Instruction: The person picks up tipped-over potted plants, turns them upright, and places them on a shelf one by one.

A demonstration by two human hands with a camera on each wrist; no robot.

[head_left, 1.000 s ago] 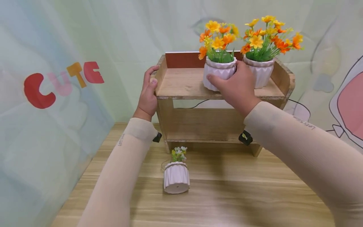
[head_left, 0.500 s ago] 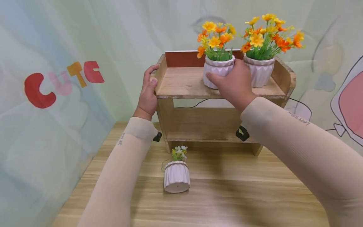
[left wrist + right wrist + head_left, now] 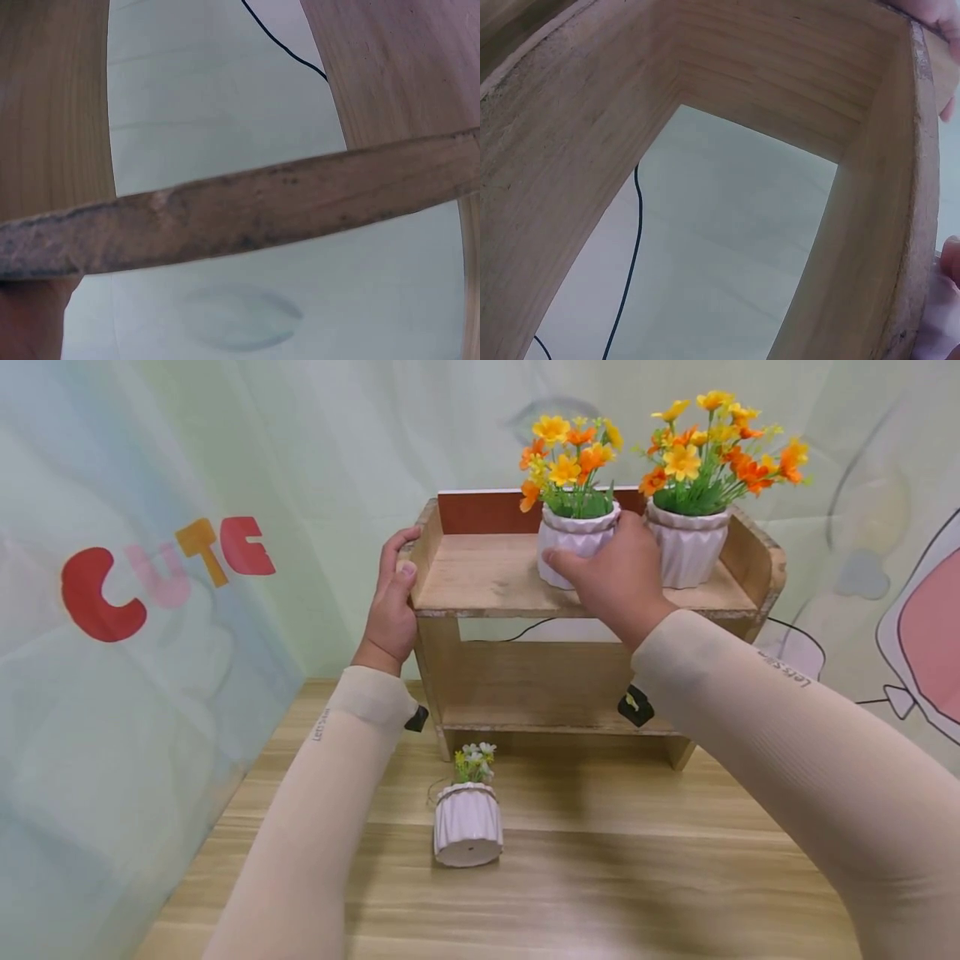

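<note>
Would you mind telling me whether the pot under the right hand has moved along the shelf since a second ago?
Yes, slightly: the pot slid back toward the shelf's red back panel, away from the front edge.

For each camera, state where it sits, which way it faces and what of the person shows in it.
Head: worn high, faces forward and down at the shelf; both sleeved arms, left hand, right hand on a pot.
Left wrist: below the shelf edge, facing the wall; a finger at lower left.
Right wrist: under the shelf, facing the wall; fingertips at right.
Shared: shelf wood.
</note>
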